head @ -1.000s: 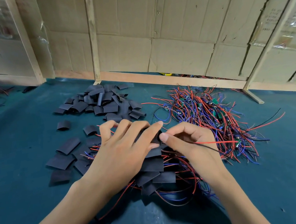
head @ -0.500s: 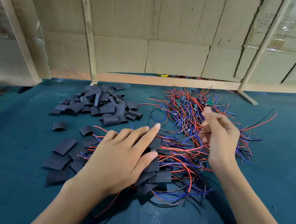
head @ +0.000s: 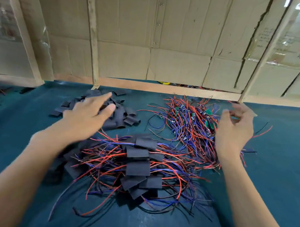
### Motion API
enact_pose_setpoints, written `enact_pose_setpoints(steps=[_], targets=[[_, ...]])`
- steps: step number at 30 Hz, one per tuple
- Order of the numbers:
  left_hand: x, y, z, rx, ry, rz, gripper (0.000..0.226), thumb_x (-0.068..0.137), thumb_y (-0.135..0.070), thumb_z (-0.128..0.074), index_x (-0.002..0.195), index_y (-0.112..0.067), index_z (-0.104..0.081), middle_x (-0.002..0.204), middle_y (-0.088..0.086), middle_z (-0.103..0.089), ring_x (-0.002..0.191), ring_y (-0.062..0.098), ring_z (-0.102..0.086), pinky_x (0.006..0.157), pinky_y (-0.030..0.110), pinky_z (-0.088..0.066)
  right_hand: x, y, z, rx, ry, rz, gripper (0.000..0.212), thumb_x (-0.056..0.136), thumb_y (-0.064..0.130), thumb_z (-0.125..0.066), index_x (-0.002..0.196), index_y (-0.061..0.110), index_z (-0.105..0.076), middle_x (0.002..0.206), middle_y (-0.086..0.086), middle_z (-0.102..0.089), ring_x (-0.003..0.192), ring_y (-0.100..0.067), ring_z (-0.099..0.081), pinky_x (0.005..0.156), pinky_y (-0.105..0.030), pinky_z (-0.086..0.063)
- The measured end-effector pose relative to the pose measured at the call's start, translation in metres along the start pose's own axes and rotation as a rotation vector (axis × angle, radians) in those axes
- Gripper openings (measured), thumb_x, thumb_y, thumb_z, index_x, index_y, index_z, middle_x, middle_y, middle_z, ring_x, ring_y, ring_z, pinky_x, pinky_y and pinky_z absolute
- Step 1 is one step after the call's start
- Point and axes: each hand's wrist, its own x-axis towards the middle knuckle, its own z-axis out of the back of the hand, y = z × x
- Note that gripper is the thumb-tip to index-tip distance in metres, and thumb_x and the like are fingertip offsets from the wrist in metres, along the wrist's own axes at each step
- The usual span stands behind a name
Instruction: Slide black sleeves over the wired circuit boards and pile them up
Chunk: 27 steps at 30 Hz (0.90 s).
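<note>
Sleeved boards, stacked; long axes left-right.

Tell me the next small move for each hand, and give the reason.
Probably: left hand lowers to pick one sleeve from the loose black sleeve pile beneath it, while right hand pinches one board from the unsleeved wired boards. Both hands look empty, each hovering over its own supply, and the finished pile lies between them.

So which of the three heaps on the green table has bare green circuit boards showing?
The tangled red and blue wire heap at the right hand; the near pile's boards wear black sleeves, the far pile is empty sleeves.
</note>
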Motion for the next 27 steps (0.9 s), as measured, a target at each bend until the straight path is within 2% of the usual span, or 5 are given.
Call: enact_pose_setpoints(steps=[5,10,16,22,27], targets=[[0.025,0.082,-0.022,0.02,0.071,0.443,0.079,0.093,-0.067,-0.042,0.157,-0.031,-0.015,0.161,0.017,-0.021,0.144,0.043,-0.023,0.116,0.05,-0.02,0.04,-0.044,-0.009,-0.288,0.425,-0.203,0.022,0.094,0.014,-0.062,0.114,0.013,-0.071,0.102,-0.006,-0.074,0.096,-0.023,-0.071,0.101,-0.038,-0.051],[0.005,0.102,-0.048,0.124,-0.241,0.278,0.033,0.096,-0.053,-0.049,0.122,-0.041,-0.065,0.137,0.0,-0.056,0.125,0.037,-0.042,0.101,0.049,-0.029,0.04,-0.064,-0.022,-0.619,0.694,-0.077,0.036,0.093,0.02,-0.069,0.128,0.01,-0.068,0.123,-0.011,-0.07,0.113,-0.025,-0.065,0.1,-0.027,-0.042],[-0.004,0.108,-0.052,0.192,-0.289,0.39,0.053,0.088,-0.063,-0.055,0.133,-0.035,-0.056,0.13,0.013,-0.048,0.121,0.042,-0.036,0.101,0.054,-0.029,0.058,-0.053,-0.024,-0.773,0.753,-0.087,0.024,0.085,0.019,-0.074,0.106,0.008,-0.076,0.111,-0.014,-0.074,0.106,-0.033,-0.065,0.094,-0.035,-0.049],[0.001,0.106,-0.049,0.238,-0.297,0.37,0.027,0.089,-0.042,-0.064,0.103,-0.019,-0.07,0.093,0.01,-0.054,0.083,0.035,-0.052,0.072,0.043,-0.034,0.087,-0.013,-0.002,-0.149,0.509,-0.341,0.024,0.083,0.001,-0.069,0.107,0.001,-0.071,0.081,-0.017,-0.074,0.054,-0.019,-0.064,0.064,-0.037,-0.06],[0.005,0.107,-0.052,0.153,-0.465,0.235,0.035,0.091,-0.023,-0.059,0.126,-0.025,-0.061,0.107,0.017,-0.067,0.092,0.043,-0.062,0.07,0.043,-0.044,0.084,0.044,0.004,0.349,0.509,-0.305,0.012,0.089,-0.007,-0.065,0.1,-0.003,-0.068,0.066,-0.008,-0.067,0.065,-0.027,-0.069,0.073,-0.04,-0.062]])
